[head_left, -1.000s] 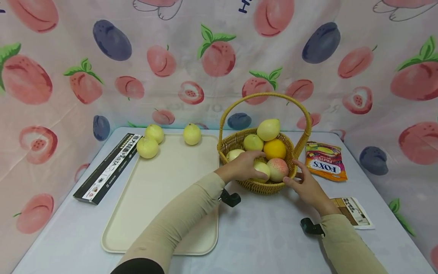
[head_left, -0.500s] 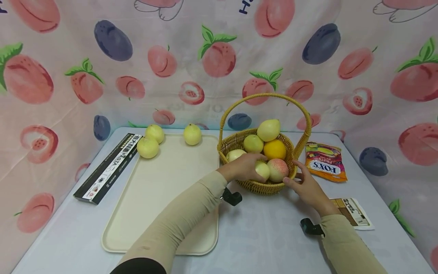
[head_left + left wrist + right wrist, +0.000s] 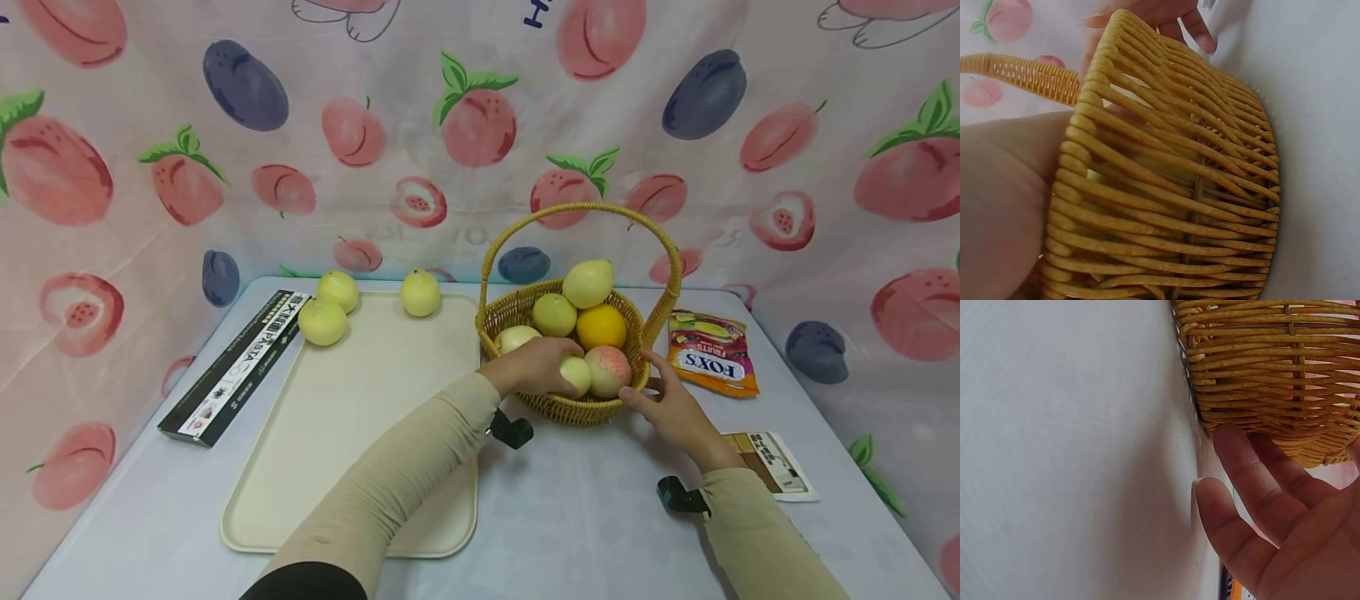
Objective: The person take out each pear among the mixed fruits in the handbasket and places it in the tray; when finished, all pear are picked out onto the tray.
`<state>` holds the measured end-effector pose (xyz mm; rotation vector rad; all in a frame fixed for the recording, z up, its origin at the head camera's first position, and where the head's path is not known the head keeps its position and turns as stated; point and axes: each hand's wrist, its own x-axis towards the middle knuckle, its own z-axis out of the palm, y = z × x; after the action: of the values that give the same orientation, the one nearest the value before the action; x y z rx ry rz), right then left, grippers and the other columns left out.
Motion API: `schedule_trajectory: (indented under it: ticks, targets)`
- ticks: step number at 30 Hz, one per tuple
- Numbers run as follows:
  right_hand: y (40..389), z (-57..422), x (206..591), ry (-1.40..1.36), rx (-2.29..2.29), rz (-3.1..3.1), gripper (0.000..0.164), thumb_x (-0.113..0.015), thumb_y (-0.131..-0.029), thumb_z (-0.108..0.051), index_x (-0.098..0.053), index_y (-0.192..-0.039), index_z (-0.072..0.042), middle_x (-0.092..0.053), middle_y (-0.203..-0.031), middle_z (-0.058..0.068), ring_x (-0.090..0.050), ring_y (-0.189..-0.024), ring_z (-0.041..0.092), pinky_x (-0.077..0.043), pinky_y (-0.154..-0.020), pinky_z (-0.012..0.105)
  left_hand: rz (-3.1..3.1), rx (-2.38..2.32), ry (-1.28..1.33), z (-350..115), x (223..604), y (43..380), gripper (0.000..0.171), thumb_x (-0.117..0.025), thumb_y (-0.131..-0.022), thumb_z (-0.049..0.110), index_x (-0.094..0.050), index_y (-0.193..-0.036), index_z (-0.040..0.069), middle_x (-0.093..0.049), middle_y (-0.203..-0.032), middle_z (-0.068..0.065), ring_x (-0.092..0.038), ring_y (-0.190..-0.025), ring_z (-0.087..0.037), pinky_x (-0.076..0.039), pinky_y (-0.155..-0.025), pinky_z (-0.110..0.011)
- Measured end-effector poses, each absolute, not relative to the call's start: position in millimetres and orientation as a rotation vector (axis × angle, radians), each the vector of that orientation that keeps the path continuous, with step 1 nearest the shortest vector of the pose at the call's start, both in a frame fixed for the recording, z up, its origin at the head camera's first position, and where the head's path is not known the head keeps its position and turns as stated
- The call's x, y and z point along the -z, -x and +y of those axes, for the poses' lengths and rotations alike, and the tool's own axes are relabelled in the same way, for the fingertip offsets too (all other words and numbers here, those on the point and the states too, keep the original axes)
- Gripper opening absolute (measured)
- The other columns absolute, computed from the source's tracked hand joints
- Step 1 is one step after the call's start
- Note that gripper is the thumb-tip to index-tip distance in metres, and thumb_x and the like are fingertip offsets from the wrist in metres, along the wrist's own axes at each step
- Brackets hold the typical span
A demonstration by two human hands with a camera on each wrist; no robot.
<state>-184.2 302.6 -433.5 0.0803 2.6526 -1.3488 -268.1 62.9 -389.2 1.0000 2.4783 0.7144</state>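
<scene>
Inside a yellow wicker basket (image 3: 567,410) at right of centre, my left hand (image 3: 528,367) holds a pale yellow-green fruit (image 3: 576,375) between thumb and fingers. A pink-yellow peach (image 3: 608,372) lies beside it. Behind are an orange (image 3: 602,326), a greenish fruit (image 3: 554,315), a pear-shaped yellow fruit (image 3: 588,283) and another pale fruit (image 3: 516,337). The wicker wall mostly hides my left fingers in the left wrist view. My right hand (image 3: 671,410) touches the basket's right rim; its fingers (image 3: 1263,481) reach loosely along the outside in the right wrist view.
Left of the basket lies a cream tray (image 3: 360,433); several yellow-green fruits (image 3: 421,293) sit at its far edge and corner. A black pasta box (image 3: 232,367) flanks it. Right of the basket are a Fox's candy bag (image 3: 712,354) and a flat packet (image 3: 776,467).
My left hand has shifted slightly within the basket; its thumb, which lay across the front of the pale fruit, is now lower, showing more of it. My right hand and the basket stay put.
</scene>
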Motion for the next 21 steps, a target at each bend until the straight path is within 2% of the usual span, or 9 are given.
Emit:
schedule_trajectory:
  ticks: [16,21]
  targets:
    - [183.3,302.2,433.3,-0.078,1.342,2.66,0.093,-0.061,-0.097,-0.051,-0.004,-0.162,-0.015,-0.03,-0.149,0.038,-0.041,-0.128,0.052,-0.041,-0.098,0.066,2.518,-0.767,-1.053,59.5,391.9,267.9,0.058,-0.075,-0.092,0.032,-0.055,-0.143,0.01,-0.059,-0.137,-0.002,-0.055,-0.118,-0.014,-0.044,-0.095,-0.025]
    - [184.2,302.3,434.1,-0.081,1.34,2.658,0.094,-0.06,-0.097,-0.052,-0.004,-0.162,-0.015,-0.028,-0.15,0.038,-0.039,-0.13,0.053,-0.04,-0.099,0.067,2.521,-0.918,-1.041,54.5,393.9,267.0,0.06,-0.076,-0.091,0.033,-0.055,-0.143,0.011,-0.059,-0.135,-0.002,-0.055,-0.113,-0.013,-0.045,-0.093,-0.027]
